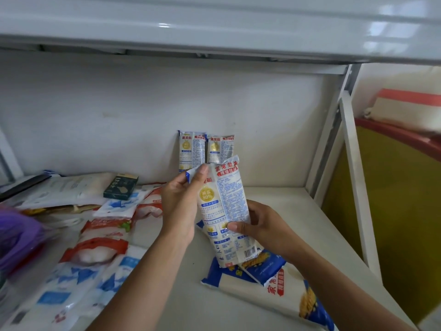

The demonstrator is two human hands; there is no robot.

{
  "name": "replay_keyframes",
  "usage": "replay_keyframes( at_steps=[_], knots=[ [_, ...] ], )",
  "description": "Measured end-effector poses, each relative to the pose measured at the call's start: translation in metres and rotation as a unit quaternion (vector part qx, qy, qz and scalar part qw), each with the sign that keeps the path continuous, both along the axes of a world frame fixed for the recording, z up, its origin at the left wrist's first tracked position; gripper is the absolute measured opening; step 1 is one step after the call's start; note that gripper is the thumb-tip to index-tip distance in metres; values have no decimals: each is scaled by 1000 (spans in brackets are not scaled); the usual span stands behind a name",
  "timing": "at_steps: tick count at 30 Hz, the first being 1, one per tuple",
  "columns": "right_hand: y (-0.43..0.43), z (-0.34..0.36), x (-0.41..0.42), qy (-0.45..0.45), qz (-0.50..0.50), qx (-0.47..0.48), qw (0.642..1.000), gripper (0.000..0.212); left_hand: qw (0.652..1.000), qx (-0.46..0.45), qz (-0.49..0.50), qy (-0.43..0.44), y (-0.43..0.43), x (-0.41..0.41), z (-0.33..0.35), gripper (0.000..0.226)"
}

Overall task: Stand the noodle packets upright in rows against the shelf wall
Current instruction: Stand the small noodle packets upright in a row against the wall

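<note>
Noodle packet (224, 211) hanging mid-frame, tilting, above shelf (286, 206). Left hand (181, 206) fingers pinching its top corner; right hand (262, 225) fingers curling round lower half. Two packets (192, 151) standing against wall (119, 115) behind. Risk: slippery packet nudging standing pair on placement, toppling row, or sliding flat.

head cam; faces forward-down; close above shelf (310, 211); single view

Raised noodle packet (224, 211): white, blue print, gold seal; nearly upright, top leaning left.
Left standing packet (191, 151), right standing packet (220, 149): upright, side by side against the shelf wall (119, 111).
Flat packets (274, 290): blue-and-white, lying on the shelf.
</note>
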State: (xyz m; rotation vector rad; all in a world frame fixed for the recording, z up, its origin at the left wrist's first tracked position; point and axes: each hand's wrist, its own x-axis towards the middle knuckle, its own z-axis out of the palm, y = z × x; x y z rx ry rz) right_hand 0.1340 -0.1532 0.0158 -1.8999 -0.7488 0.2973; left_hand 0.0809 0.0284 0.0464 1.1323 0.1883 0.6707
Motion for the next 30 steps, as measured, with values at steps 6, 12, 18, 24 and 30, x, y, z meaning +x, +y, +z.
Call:
replay_keyframes(
  at_steps=[6,12,18,24,30],
  knots=[
    [2,0,2,-18,0,-17,1000,30,1000,-27,5,0,6,-2,-1,20],
    [1,-1,5,-30,4,-26,999,28,993,113,11,-32,12,-6,5,26],
    [1,1,1,-47,17,-32,998,26,997,69,15,-14,15,-4,3,19],
    [4,-3,5,-33,1,-24,999,28,999,45,27,-14,16,0,-4,25],
    [-3,-6,17,43,-55,51,996,22,994,101,26,32,24,1,-17,25]
  ],
)
